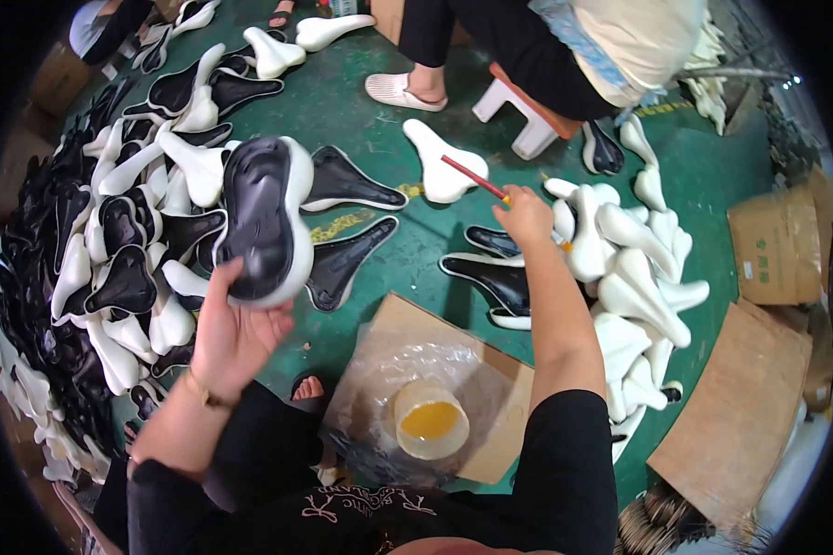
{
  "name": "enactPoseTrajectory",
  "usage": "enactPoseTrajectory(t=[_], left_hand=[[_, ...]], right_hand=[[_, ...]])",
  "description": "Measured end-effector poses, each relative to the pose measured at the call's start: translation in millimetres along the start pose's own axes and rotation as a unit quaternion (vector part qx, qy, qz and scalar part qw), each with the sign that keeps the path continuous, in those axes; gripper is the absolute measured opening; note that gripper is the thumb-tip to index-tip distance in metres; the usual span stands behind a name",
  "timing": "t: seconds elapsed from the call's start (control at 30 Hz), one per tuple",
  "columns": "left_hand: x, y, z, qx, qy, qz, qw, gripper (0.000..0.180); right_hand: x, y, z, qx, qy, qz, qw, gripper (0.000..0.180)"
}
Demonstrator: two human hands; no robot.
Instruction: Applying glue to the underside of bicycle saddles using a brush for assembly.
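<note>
I see left hand (pixel 231 328) clamping saddle (pixel 267 222) upright, underside facing me, long axis running away; right hand (pixel 525 215) pinching red-handled brush (pixel 475 178), well right of saddle.

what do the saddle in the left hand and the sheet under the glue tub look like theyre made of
Saddle in the left hand: probably a hard black plastic shell, glossy with highlights, rimmed by matte white padding that looks like foam. Sheet under the tub: brown corrugated cardboard by its dull flat look, partly covered with crinkled clear plastic film.
</note>
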State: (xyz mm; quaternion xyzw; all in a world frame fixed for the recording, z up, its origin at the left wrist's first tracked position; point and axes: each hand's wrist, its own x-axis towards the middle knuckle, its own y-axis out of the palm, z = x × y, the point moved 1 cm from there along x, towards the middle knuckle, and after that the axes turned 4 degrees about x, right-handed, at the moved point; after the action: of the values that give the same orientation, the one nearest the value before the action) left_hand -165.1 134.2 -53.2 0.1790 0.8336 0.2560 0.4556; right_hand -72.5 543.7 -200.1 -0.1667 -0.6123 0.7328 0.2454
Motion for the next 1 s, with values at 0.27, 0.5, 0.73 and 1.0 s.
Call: enactPoseTrajectory(t=[0.27, 0.5, 0.73, 1.0], left_hand=[[-1.1, -19.5, -25.1, -0.070, 0.077, 0.022, 0.994, 0.036], [-15.0, -15.9, -32.0, -0.075, 0.119, -0.011, 0.990, 0.057], [-11.9, -5.9, -26.1, -0.076, 0.058, -0.013, 0.995, 0.049], [-17.7, 5.5, -16.0, -0.046, 0.024, 0.016, 0.999, 0.042]], right_hand=[[56.5, 82.6, 77.1, -0.012, -0.034, 0.120, 0.992, 0.043], [74.4, 146.9, 77.1, -0.075, 0.060, 0.143, 0.985, 0.056], [54.2, 120.3, 72.0, -0.067, 0.074, 0.182, 0.978, 0.054], [45.4, 8.7, 44.0, -0.089, -0.005, 0.233, 0.968, 0.047]])
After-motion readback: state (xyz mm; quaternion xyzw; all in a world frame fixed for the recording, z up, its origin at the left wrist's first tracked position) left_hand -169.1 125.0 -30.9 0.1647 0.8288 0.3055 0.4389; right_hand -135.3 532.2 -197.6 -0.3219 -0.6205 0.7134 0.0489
